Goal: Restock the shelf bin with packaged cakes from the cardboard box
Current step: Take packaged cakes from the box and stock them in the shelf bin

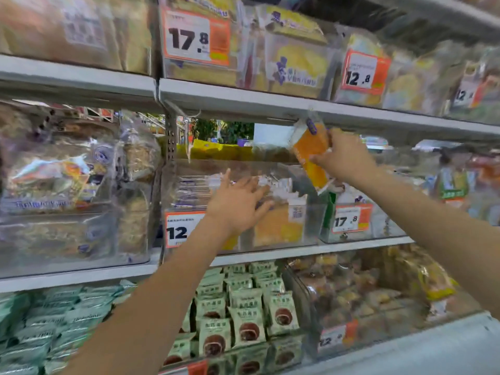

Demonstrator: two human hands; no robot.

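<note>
My right hand (343, 155) pinches a packaged cake (311, 154), an orange slab in clear wrap, holding it tilted above the right end of the clear shelf bin (311, 226) and just under the edge of the shelf above. My left hand (238, 203) is spread wide, fingers straight, reaching over the bin's front wall toward the wrapped cakes (278, 226) already lying inside; whether the fingertips touch them I cannot tell. An orange-and-white price tag (180, 230) on the bin's front reads 12, partly hidden by my left forearm. Just right stands a neighbouring bin with a 17.8 tag (351, 219). Below, the lower shelf holds pale green snack packs (243, 315).
</note>
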